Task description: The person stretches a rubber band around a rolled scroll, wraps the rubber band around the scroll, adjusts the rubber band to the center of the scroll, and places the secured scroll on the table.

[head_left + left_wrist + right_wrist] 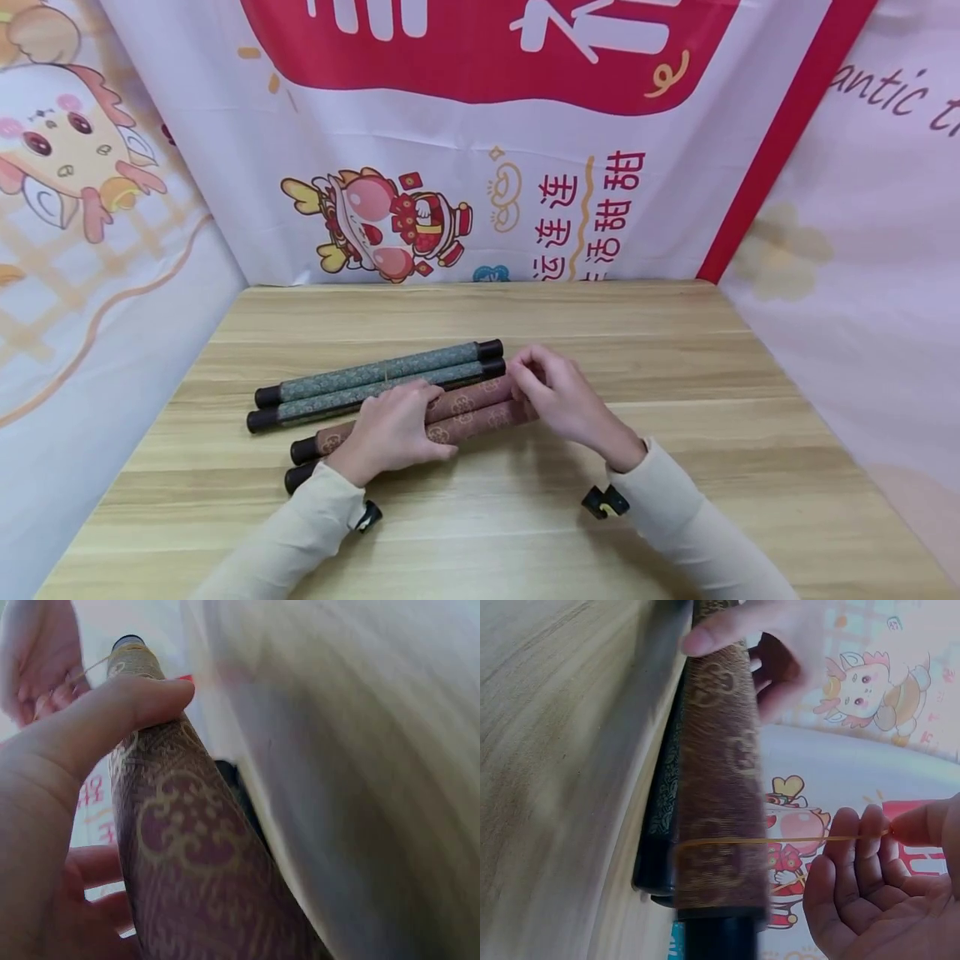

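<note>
Two brown patterned scrolls (462,406) with black end knobs lie side by side, slanting up to the right. My left hand (393,425) holds them around the middle, its thumb along the near side. At their right end, my right hand (562,396) pinches a thin yellow rubber band (795,840) between thumb and fingers. In the right wrist view the band is stretched away from the brown roll, still looped around it near the black knob (721,937). The far roll is mostly hidden in both wrist views.
Just behind lie two green patterned scrolls (378,372) with black knobs, a thin band around their middle. All rest on a wood-grain table (600,533). A printed cloth (465,183) hangs at the table's back edge, with more printed cloth at both sides.
</note>
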Motion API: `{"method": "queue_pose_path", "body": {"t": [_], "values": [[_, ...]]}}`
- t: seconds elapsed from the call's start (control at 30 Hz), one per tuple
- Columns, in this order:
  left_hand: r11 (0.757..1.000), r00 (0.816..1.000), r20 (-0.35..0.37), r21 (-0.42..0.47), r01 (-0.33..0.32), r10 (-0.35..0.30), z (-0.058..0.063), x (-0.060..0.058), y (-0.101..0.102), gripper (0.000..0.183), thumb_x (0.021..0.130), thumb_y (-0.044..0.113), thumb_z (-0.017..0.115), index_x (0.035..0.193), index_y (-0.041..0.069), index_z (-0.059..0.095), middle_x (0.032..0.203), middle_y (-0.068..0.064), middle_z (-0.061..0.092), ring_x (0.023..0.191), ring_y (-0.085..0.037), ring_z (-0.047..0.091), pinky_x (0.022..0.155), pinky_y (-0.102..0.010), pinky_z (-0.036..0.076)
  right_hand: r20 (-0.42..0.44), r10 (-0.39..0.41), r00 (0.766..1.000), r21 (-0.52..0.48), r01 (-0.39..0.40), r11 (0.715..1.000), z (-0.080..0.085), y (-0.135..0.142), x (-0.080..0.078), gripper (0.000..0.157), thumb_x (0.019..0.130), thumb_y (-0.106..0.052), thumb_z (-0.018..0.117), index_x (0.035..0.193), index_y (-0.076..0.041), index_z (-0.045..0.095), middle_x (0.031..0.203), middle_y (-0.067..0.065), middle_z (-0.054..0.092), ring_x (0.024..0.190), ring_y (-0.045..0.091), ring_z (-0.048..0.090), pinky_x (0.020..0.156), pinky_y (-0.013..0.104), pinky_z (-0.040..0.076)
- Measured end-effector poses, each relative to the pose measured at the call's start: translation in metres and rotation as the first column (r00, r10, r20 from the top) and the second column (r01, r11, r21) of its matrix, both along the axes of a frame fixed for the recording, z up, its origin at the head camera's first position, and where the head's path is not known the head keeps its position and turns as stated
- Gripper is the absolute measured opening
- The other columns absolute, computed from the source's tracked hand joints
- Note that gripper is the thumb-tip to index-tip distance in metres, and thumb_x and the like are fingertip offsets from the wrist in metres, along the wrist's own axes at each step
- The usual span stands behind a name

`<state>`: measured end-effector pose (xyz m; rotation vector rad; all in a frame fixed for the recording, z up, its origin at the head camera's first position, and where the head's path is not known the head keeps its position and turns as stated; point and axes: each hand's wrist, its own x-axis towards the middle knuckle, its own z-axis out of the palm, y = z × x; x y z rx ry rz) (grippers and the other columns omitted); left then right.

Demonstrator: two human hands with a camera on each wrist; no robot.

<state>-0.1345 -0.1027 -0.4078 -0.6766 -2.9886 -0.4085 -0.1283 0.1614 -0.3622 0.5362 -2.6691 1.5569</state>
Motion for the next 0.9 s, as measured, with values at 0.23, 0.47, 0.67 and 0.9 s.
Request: {"method": "queue_pose_path", "body": {"t": [0.23, 0.47, 0.67, 0.9], "values": [[0.992, 0.992, -0.061, -0.067, 0.108, -0.113, -0.015, -0.003, 0.041, 0.077, 0.072, 0.058, 0.084, 0.131, 0.011, 0.067, 0.111, -0.003, 0.068, 0.092, -0.022, 0.067, 0.067, -0.045, 0.058, 0.02, -0.035, 0.999, -0.014, 0.035, 0.999, 0.003, 0.002, -0.006, 0.023, 0.112, -0.026, 0.051, 0.103, -0.011, 0.066, 0.09, 0.013, 0.069, 0.081, 0.032, 0.065, 0.071, 0.032, 0.051], [0.992, 0.988, -0.091, -0.036, 0.118, -0.121, -0.021, -0.023, 0.092, 0.085, 0.074, 0.056, 0.086, 0.14, 0.013, 0.055, 0.115, -0.003, 0.065, 0.096, -0.024, 0.068, 0.064, -0.043, 0.056, 0.098, -0.058, 0.993, -0.05, 0.063, 0.997, 0.001, 0.003, -0.007, 0.027, 0.113, -0.027, 0.048, 0.111, -0.006, 0.065, 0.089, 0.013, 0.066, 0.078, 0.03, 0.063, 0.064, 0.031, 0.053], [0.993, 0.997, 0.019, 0.087, 0.075, -0.076, -0.012, -0.044, 0.103, 0.062, 0.077, 0.046, 0.088, 0.129, 0.025, 0.063, 0.119, 0.003, 0.066, 0.1, -0.023, 0.068, 0.074, -0.05, 0.055, 0.095, 0.004, 0.995, -0.065, 0.003, 0.998, 0.004, 0.001, 0.005, 0.03, 0.112, -0.028, 0.049, 0.107, -0.004, 0.065, 0.097, 0.016, 0.067, 0.085, 0.034, 0.063, 0.068, 0.027, 0.052], [0.958, 0.998, 0.047, 0.286, 0.032, -0.047, 0.025, -0.062, 0.086, 0.062, 0.075, 0.045, 0.092, 0.127, 0.02, 0.069, 0.096, 0.002, 0.071, 0.081, -0.018, 0.066, 0.069, -0.038, 0.053, 0.044, 0.058, 0.997, 0.011, -0.058, 0.998, -0.001, 0.007, 0.015, 0.019, 0.107, -0.025, 0.06, 0.095, -0.011, 0.064, 0.08, 0.002, 0.055, 0.07, 0.015, 0.05, 0.061, 0.024, 0.041]]}}
